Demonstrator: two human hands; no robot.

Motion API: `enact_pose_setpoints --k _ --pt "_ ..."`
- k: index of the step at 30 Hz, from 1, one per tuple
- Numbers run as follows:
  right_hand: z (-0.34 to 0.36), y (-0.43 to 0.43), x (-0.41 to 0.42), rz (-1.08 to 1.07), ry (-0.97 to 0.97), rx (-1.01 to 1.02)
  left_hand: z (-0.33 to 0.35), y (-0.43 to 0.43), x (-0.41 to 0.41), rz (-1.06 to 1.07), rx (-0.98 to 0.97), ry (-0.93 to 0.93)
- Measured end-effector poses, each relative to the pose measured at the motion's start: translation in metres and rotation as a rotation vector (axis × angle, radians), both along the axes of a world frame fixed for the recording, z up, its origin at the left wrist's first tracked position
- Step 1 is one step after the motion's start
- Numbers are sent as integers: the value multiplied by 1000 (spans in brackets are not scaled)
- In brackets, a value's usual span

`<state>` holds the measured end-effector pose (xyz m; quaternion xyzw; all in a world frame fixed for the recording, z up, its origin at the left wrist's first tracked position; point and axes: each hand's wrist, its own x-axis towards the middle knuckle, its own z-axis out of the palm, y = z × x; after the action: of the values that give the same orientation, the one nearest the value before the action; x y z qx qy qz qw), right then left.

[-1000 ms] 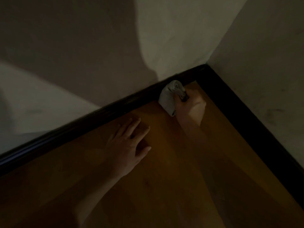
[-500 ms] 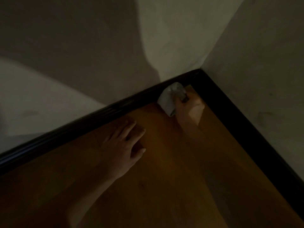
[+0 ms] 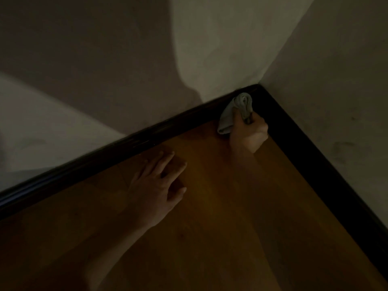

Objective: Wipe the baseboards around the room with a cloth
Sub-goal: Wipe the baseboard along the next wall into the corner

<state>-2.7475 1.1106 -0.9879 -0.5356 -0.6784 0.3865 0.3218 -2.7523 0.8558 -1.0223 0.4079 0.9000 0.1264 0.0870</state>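
Right hand [image 3: 249,133] fisted round the bunched cloth [image 3: 236,111], baseboard [image 3: 147,137] corner just beyond its knuckles. Push the wad firmly into that angle; left hand [image 3: 155,185] lies flat, holding nothing.

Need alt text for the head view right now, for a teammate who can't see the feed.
The right hand grips a bunched grey cloth against the dark baseboard, just beside the room corner. The left hand lies flat on the wood floor. The scene is dim, with pale walls above.
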Motion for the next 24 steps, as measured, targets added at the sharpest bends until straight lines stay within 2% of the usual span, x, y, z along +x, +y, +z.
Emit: enact_pose_setpoints --k 4,7,17,22,24 --pt "14 23 -6 -128 39 -105 1 0 -2 -9 -17 -20" --pt "12 21 -12 -169 43 -103 3 0 -2 -10 -15 -6" --pt "13 17 -11 -116 38 -67 3 1 -2 2 -21 -2" --pt "-12 -12 1 78 3 69 7 3 1 4 -41 -6" --pt "-9 -9 5 73 7 76 11 1 -1 -7 -57 -14"
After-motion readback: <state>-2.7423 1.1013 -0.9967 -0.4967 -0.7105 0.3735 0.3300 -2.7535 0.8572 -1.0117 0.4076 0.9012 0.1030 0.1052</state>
